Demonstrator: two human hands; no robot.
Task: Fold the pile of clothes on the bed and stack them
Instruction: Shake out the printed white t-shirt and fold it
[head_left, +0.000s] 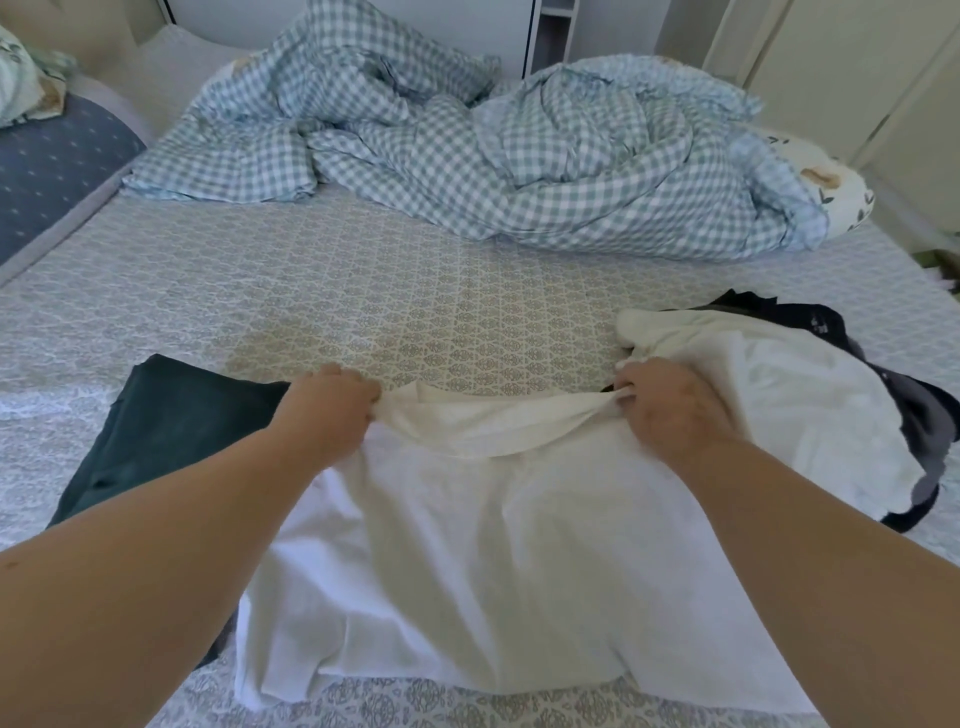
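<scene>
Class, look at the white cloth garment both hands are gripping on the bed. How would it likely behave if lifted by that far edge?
The white cloth garment would probably droop: its edge already sags between the left hand and right hand. It looks thin and creased, so likely light. Where the fingers bunch it, it gathers easily, so it seems unlikely to slip.

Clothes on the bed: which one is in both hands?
The white garment spread in front; left hand and right hand each grip its far edge. The dark green garment lies untouched.
</scene>
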